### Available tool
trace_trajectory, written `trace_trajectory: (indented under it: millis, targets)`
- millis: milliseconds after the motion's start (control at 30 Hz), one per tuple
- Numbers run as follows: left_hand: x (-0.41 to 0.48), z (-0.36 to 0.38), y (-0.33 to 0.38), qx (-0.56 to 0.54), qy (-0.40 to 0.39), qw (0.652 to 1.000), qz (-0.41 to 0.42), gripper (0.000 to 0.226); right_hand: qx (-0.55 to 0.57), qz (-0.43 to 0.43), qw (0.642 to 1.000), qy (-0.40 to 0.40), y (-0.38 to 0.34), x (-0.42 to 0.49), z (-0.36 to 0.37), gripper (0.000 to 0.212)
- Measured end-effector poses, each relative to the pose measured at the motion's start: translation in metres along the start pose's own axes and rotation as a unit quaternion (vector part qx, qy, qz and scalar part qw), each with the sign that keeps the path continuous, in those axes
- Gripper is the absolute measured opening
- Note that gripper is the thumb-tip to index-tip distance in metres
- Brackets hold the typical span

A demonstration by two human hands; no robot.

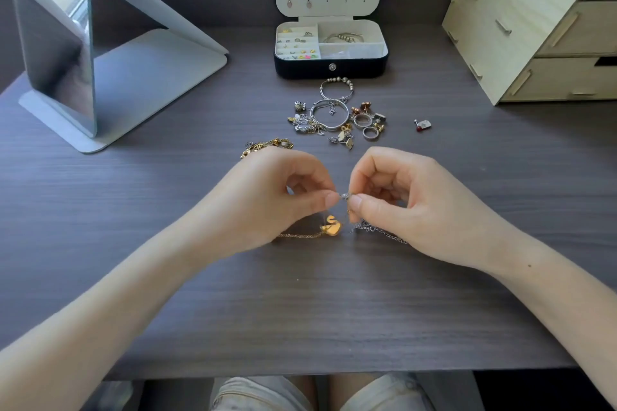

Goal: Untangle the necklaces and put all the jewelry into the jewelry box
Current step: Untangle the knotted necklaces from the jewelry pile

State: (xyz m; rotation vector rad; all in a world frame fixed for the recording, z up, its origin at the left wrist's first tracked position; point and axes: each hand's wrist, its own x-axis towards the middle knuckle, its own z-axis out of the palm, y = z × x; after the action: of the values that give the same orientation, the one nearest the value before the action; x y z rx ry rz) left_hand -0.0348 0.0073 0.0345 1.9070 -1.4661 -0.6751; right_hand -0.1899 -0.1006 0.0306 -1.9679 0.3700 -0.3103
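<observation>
Necklaces (367,228), one silver and one gold with a swan pendant (331,226), lie tangled on the desk (300,304) in the head view, their upper strands lifted between the hands: the left hand (277,197) and the right hand (410,200) sit close together, each pinching fine chain between thumb and forefinger just above the pendant. Farther back a loose pile of bangles, rings and earrings (337,117) rests before the open jewelry box (330,68). Another gold chain (267,145) lies just behind the left hand, and a mirror (60,43) and wooden drawers (534,27) stand at either side.
</observation>
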Motion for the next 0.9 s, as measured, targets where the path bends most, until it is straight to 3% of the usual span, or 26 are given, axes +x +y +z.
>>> trace_trajectory:
  millis: [333, 500, 667, 900]
  targets:
    - [0.003, 0.011, -0.013, 0.087, 0.058, 0.983, 0.148, 0.006, 0.005, 0.013, 1.000, 0.007, 0.002, 0.001, -0.001, 0.012]
    - [0.002, 0.012, -0.015, 0.141, 0.086, 0.970, 0.180, 0.007, 0.029, 0.029, 0.999, 0.012, -0.001, 0.001, -0.002, 0.014]
    - [0.002, 0.013, -0.013, 0.156, 0.111, 0.969, 0.158, 0.012, 0.089, 0.058, 0.994, 0.012, -0.004, 0.000, -0.005, 0.019]
    - [-0.001, 0.012, -0.010, 0.020, 0.140, 0.988, 0.056, 0.015, 0.114, 0.078, 0.990, -0.016, -0.008, -0.001, -0.006, 0.008]
